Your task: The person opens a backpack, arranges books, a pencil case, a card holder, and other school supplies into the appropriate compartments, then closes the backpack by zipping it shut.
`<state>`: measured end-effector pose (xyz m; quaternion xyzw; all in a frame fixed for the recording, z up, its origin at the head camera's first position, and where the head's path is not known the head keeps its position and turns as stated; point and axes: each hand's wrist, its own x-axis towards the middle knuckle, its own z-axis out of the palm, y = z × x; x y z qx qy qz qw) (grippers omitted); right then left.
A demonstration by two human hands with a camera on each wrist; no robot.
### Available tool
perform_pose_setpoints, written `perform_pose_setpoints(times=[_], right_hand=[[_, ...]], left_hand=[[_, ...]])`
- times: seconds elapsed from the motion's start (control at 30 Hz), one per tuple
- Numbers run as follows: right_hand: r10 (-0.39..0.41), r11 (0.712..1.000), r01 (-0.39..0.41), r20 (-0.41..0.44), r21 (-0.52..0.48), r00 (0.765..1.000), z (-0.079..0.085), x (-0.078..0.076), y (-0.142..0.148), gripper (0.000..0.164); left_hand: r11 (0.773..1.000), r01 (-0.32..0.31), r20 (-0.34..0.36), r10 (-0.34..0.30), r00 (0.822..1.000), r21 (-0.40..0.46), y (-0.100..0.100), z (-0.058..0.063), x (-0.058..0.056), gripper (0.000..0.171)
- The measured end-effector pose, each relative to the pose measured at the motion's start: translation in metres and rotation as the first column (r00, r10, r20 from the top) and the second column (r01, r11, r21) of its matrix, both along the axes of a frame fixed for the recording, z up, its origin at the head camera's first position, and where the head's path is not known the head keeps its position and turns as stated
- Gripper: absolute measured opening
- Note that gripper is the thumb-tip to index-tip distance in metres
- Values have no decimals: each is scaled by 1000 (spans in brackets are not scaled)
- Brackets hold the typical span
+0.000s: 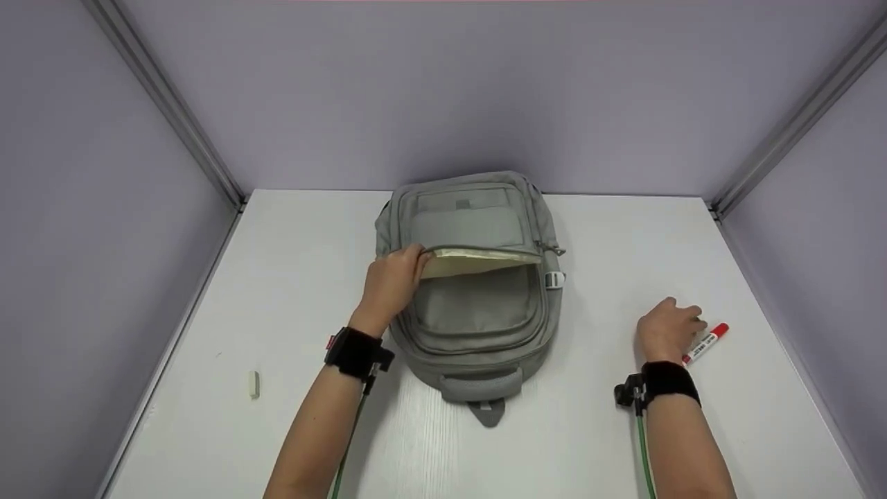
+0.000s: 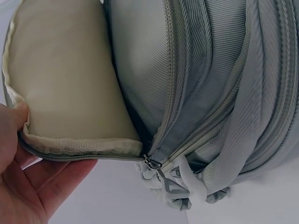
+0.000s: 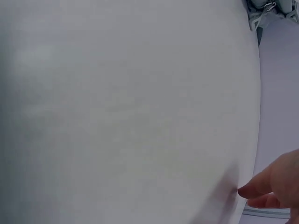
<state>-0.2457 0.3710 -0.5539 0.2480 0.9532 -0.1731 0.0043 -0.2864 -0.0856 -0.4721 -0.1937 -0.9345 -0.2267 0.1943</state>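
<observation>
A grey backpack lies on the white table with its front pocket unzipped. My left hand pinches the edge of the pocket flap between thumb and fingers and holds it raised, so its cream lining shows. The zipper pull hangs at the flap's corner in the left wrist view. Over at the right, my right hand is beside a red-capped white marker, its fingers loosely bent. In the right wrist view only the thumb and part of the fingers show, and the marker is out of sight there.
A small pale block lies on the table at the left. Grey-lilac panels enclose the table at the back and both sides. The backpack's top handle points toward the front edge.
</observation>
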Motion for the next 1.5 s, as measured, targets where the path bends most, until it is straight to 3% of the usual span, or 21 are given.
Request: perform_pose_setpoints(times=[0.4, 0.6, 0.93, 1.1, 1.2, 1.33, 1.5], right_hand=[[15, 998, -20, 89, 58, 996, 5, -4, 9, 34], [40, 998, -45, 131, 36, 991, 10, -7, 0, 39], [37, 999, -38, 158, 0, 987, 17, -12, -7, 52], [37, 999, -30, 172, -44, 984, 20, -10, -7, 59], [55, 998, -47, 165, -51, 985, 20, -9, -7, 60], [92, 995, -87, 138, -38, 986, 23, -12, -14, 56], [139, 988, -139, 6, -69, 990, 41, -22, -38, 47]], left_hand=[[997, -72, -20, 71, 997, -13, 2, 11, -10, 33], [993, -117, 38, 117, 992, -8, 1, 24, -17, 34], [989, -129, 111, 120, 987, 77, -2, 36, -15, 34], [985, -145, 138, 132, 982, 96, -6, 42, -21, 34], [979, -176, 188, 154, 970, 107, -9, 44, -26, 34], [968, -224, 293, 183, 939, 113, -10, 47, -34, 36], [962, -253, 356, 201, 913, 107, -11, 49, -45, 37]])
